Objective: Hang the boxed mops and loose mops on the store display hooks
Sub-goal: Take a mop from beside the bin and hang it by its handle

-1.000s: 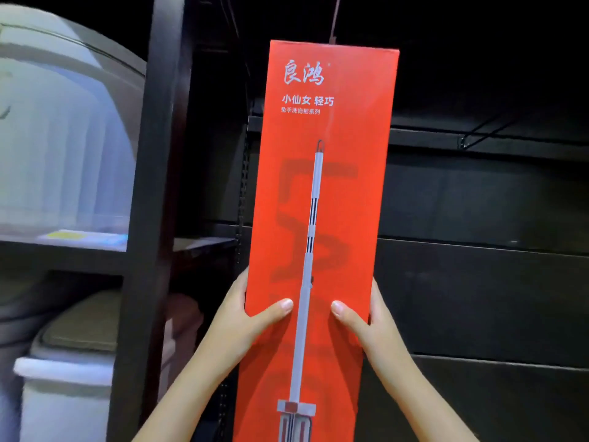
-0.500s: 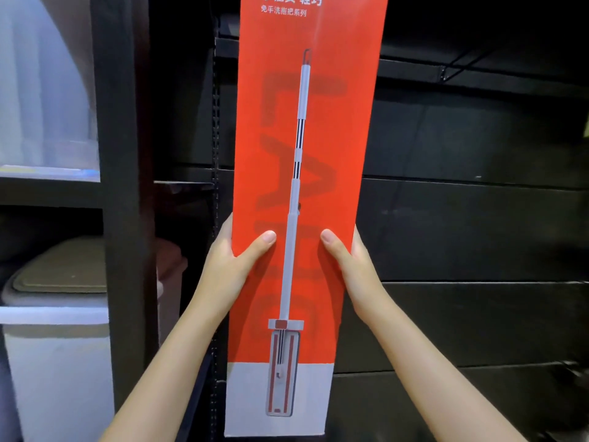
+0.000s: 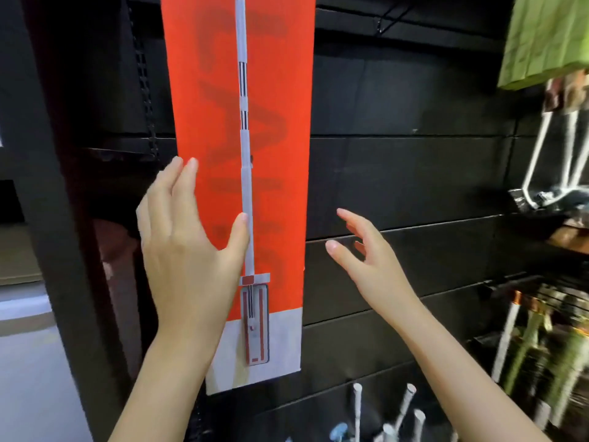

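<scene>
Left grip [image 3: 188, 250] was spread, fingers straight, thumb tip on front of red mop box [image 3: 274, 173], fingers at its left edge. Right grip [image 3: 366, 250] was spread w/ fingers relaxed, holding nothing, just right of box. Box stood upright vs. black wall panel [image 3: 414, 180], top out of view.

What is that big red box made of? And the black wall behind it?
The red box looks like printed cardboard with a matte finish: flat faces, sharp folded edges, and a mop picture printed on it. The black wall seems to be painted panels, maybe metal or board, with a dull sheen and straight seams. The picture leaves that open.
</scene>
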Action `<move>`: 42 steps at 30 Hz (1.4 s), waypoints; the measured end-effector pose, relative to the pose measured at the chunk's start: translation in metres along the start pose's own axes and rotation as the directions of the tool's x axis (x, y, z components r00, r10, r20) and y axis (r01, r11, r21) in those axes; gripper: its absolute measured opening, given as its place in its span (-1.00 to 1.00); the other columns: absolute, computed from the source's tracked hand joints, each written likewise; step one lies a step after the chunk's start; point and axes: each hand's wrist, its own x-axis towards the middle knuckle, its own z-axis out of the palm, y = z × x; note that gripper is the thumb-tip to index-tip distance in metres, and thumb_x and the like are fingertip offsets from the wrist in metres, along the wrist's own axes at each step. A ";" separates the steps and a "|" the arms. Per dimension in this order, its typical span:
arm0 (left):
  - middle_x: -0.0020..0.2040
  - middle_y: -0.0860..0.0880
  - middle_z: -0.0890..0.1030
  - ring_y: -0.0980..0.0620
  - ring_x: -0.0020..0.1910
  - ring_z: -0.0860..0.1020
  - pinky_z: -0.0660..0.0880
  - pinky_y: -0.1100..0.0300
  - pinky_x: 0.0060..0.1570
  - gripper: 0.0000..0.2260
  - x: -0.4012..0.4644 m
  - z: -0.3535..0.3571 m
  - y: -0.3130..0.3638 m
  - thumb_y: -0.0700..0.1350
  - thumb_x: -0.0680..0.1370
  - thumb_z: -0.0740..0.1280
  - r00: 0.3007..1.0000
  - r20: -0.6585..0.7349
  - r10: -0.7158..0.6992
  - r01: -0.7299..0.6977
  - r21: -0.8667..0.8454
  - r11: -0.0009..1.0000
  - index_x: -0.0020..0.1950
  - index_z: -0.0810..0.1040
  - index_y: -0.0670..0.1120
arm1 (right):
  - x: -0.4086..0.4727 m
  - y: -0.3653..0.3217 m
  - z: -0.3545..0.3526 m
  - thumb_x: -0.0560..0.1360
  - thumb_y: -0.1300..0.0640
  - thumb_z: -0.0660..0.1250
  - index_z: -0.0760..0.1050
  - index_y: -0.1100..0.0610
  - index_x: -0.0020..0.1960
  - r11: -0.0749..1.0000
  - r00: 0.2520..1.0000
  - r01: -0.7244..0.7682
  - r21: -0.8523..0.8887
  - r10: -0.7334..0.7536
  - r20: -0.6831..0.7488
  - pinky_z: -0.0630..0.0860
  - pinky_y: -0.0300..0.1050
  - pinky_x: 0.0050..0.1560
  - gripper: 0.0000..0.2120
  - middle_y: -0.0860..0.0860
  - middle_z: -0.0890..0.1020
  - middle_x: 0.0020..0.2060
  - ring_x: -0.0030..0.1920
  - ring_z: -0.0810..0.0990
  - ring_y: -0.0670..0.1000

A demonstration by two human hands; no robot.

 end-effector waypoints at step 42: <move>0.09 0.00 0.55 0.08 0.04 0.51 0.37 0.23 0.02 -0.66 -0.595 0.290 0.695 -0.07 0.56 0.33 -0.464 0.767 0.444 0.458 -0.221 0.861 0.32 0.46 -0.10 | -0.645 0.160 -0.737 0.56 0.08 0.30 0.49 0.03 0.25 0.246 -0.013 -0.943 0.225 0.648 -0.761 0.39 -0.24 0.13 -0.73 -0.08 0.57 0.16 0.20 0.52 -0.08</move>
